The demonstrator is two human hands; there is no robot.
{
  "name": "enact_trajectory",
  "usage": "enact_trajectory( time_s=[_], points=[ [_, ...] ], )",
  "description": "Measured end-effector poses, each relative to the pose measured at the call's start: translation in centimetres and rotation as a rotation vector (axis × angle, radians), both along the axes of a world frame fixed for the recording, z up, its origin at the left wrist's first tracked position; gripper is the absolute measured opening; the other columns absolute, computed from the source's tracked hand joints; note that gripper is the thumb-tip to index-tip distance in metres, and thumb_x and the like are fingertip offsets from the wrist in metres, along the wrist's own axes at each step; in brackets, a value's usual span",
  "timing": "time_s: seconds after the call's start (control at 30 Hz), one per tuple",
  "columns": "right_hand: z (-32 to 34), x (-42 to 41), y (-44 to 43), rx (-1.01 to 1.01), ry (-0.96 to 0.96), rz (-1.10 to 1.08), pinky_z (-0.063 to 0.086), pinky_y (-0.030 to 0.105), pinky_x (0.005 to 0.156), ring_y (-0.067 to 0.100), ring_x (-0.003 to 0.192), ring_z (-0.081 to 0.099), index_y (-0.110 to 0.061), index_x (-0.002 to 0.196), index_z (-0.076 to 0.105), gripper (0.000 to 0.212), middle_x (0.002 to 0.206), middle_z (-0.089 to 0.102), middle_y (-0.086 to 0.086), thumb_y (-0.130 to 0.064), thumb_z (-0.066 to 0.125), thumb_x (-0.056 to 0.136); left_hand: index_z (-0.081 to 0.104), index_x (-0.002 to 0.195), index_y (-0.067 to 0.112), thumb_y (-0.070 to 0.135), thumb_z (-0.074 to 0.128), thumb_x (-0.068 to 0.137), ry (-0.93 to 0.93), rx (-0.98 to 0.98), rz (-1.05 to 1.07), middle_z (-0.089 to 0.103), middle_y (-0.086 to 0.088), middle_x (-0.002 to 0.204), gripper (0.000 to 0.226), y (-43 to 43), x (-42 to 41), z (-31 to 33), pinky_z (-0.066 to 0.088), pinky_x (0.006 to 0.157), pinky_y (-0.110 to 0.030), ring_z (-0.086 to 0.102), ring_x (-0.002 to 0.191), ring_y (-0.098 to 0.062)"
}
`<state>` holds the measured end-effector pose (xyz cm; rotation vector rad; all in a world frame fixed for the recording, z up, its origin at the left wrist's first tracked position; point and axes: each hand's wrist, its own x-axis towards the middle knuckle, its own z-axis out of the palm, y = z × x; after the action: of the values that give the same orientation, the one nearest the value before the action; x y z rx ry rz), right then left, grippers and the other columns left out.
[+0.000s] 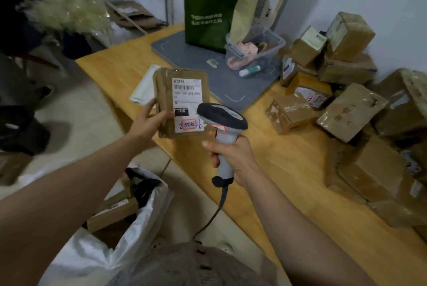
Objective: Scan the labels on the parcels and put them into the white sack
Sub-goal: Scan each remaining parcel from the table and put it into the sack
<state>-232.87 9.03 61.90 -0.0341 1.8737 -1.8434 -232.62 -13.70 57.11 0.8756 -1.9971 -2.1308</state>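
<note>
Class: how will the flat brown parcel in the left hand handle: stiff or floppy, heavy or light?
Probably light: the left hand holds the flat brown parcel up by one edge alone. Likely fairly stiff: it shows no sag or bend.

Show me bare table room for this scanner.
Bare tabletop lies between the right hand and the parcel pile, and at the far corner left of the grey mat. Crowded: the right side, under the pile.
</note>
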Motion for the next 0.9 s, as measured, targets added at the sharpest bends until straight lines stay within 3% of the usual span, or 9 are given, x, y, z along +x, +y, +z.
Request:
enact_trajectory(
  time_s=[0.13, 0.27, 0.33, 0.47, 0.53, 0.6, 0.77, 0.9],
  points=[
    [-2.5, 1.9, -6.2, 0.061, -0.105, 0.136, 0.045, 0.024, 0.042, 0.015, 0.041, 0.049, -0.011, 0.083, 0.065, 0.018, 0.053, 0.059, 0.005, 0.004, 0.073, 0.077, 0.038, 0.147, 0.027, 0.024, 0.065, 0.088, 0.007, -0.002, 0.223, 0.066, -0.006, 0.115, 0.066, -5.5, 6.6, -2.1, 0.054, 0.087, -0.038, 0.066, 0.102, -0.022],
    [-6.2, 3.7, -12.5, 0.165, -0.19, 0.226, 0.046, 0.026, 0.045, 0.015, 0.04, 0.051, -0.01, 0.074, 0.063, 0.015, 0.05, 0.06, 0.003, 0.003, 0.069, 0.079, 0.034, 0.147, 0.036, 0.031, 0.067, 0.087, -0.123, -0.005, 0.386, 0.062, 0.0, 0.115, 0.069, -10.2, 13.1, -4.2, 0.055, 0.068, -0.029, 0.065, 0.089, -0.013],
    [-8.4, 4.3, -15.2, 0.237, -0.246, 0.236, 0.047, 0.027, 0.046, 0.015, 0.042, 0.053, -0.009, 0.069, 0.063, 0.017, 0.049, 0.062, 0.001, 0.002, 0.069, 0.08, 0.031, 0.148, 0.038, 0.035, 0.068, 0.085, -0.226, -0.044, 0.417, 0.06, 0.001, 0.115, 0.074, -12.1, 15.9, -5.6, 0.052, 0.065, -0.026, 0.063, 0.084, -0.01],
    [-13.0, 4.5, -19.3, 0.409, -0.292, 0.23, 0.045, 0.022, 0.042, 0.011, 0.039, 0.058, -0.008, 0.07, 0.065, 0.012, 0.049, 0.065, 0.0, -0.004, 0.07, 0.08, 0.039, 0.143, 0.037, 0.042, 0.068, 0.084, -0.409, -0.267, 0.328, 0.064, -0.001, 0.118, 0.066, -15.2, 19.1, -8.5, 0.048, 0.062, -0.02, 0.063, 0.082, -0.012],
    [-15.2, 4.4, -20.5, 0.481, -0.296, 0.246, 0.047, 0.022, 0.044, 0.01, 0.042, 0.062, -0.008, 0.072, 0.065, 0.009, 0.048, 0.065, -0.001, -0.004, 0.069, 0.08, 0.042, 0.143, 0.036, 0.049, 0.068, 0.081, -0.476, -0.353, 0.273, 0.064, -0.005, 0.121, 0.068, -16.2, 19.6, -10.1, 0.057, 0.074, -0.034, 0.066, 0.091, -0.021],
    [-17.4, 4.3, -21.0, 0.557, -0.301, 0.265, 0.05, 0.024, 0.048, 0.008, 0.044, 0.063, -0.006, 0.079, 0.067, 0.003, 0.048, 0.065, -0.002, -0.004, 0.068, 0.08, 0.039, 0.144, 0.037, 0.054, 0.067, 0.079, -0.563, -0.425, 0.19, 0.063, -0.01, 0.122, 0.073, -16.7, 19.5, -11.7, 0.055, 0.087, -0.045, 0.065, 0.102, -0.029],
    [-23.7, 2.7, -22.3, 0.683, -0.296, 0.317, 0.052, 0.023, 0.045, 0.01, 0.048, 0.063, 0.0, 0.1, 0.064, 0.019, 0.066, 0.067, 0.008, -0.002, 0.066, 0.081, 0.037, 0.14, 0.049, 0.063, 0.063, 0.075, -0.808, -0.589, 0.024, 0.051, -0.013, 0.128, 0.071, -17.9, 17.3, -15.9, 0.054, 0.087, -0.044, 0.057, 0.109, -0.033],
    [-29.2, 1.5, -22.7, 0.766, -0.331, 0.291, 0.052, 0.024, 0.048, 0.013, 0.049, 0.061, -0.002, 0.091, 0.063, 0.009, 0.062, 0.064, 0.007, 0.0, 0.065, 0.082, 0.035, 0.138, 0.053, 0.072, 0.052, 0.076, -0.961, -0.768, -0.141, 0.045, -0.013, 0.135, 0.068, -18.5, 15.5, -19.3, 0.036, 0.101, -0.047, 0.039, 0.126, -0.037]
  ],
)
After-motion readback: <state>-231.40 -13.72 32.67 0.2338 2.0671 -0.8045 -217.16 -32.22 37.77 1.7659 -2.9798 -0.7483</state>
